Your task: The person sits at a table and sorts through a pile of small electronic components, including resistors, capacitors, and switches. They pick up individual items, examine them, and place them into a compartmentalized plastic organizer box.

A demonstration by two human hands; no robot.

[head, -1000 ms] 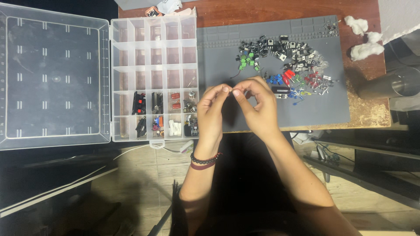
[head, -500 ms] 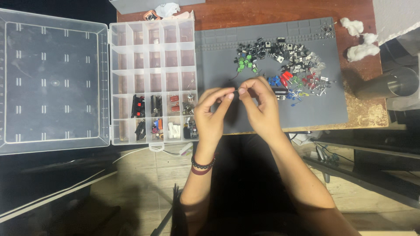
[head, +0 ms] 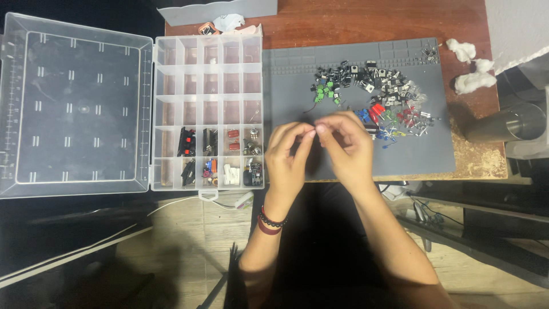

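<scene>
- Fingertips (head: pixel 309 133) of left hand (head: pixel 289 154) and right hand (head: pixel 349 146) pinched together on something tiny, too small to identify, held above grey mat (head: pixel 297 86).
- Left: open organizer box (head: pixel 207 111), lower compartments partly filled.
- Right: pile of small parts (head: pixel 377 97) close by; a slip could drop the piece among them.

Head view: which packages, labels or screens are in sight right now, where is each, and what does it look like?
No screens or readable labels show.
Organizer box: left of the mat, clear plastic, gridded, lower rows hold small parts.
Lid: hinged open, far left, clear, flat.
Gray container: top edge above the box, only partly visible.
Metal cylinder: right table edge, lying on its side.
</scene>
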